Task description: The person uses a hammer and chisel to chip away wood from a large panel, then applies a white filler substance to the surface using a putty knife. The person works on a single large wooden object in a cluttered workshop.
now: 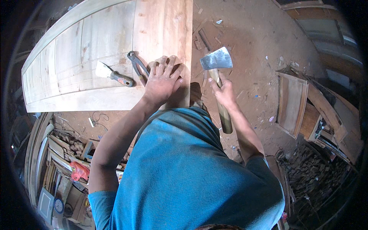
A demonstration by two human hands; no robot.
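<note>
My left hand point(161, 80) rests near the right end of a pale wooden panel point(103, 30), fingers apart, beside a pair of dark pincers point(134, 61) whose handles run toward it. A putty knife point(120, 78) with a dark handle and pale blade lies farther left on the panel. My right hand point(224, 92) grips the wooden handle of a hatchet point(216, 58) just off the panel's right edge, with the steel head above the hand.
A dirt-coloured floor point(253, 46) carries wood offcuts. Wooden frames and boards point(291, 103) lean at the right. Stacked lumber point(50, 161), a red plastic item point(79, 170) and a round clock point(58, 205) are at lower left, with a cable point(99, 120) below the panel.
</note>
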